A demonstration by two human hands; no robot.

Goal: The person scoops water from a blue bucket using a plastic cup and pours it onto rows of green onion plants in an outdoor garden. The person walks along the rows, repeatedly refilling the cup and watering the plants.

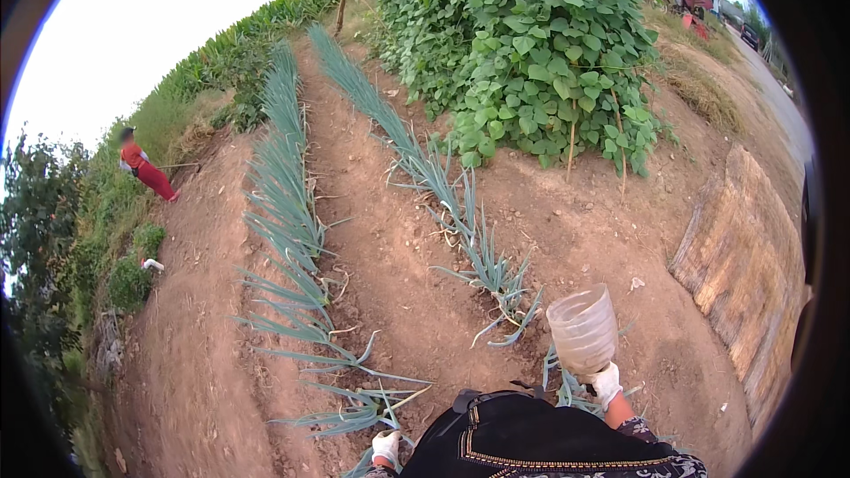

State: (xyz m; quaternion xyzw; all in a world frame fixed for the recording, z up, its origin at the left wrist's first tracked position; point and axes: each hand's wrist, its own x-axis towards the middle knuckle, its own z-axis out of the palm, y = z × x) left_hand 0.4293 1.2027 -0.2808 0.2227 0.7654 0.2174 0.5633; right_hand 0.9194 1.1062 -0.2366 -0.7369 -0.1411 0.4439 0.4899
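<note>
My right hand point(606, 385), in a white glove, grips the neck end of a cut-off clear plastic bottle point(584, 332). The bottle's wide cut opening points up, and its ribbed wall looks cloudy. Behind that hand, green onion leaves point(574, 393) show partly hidden. My left hand point(386, 446), also gloved in white, is low beside the near end of the left row of green onions point(345, 411). Its fingers look curled near the leaves; whether they hold any is unclear. Part of my dark clothing point(531, 431) covers the ground between both hands.
A second green onion row point(491, 272) runs away on the right, with a bare soil furrow point(385, 265) between rows. Climbing bean vines point(531, 60) stand beyond. At right lies a weathered wooden board point(744, 265). A person point(146, 166) in red stands far left near a white pipe point(153, 265).
</note>
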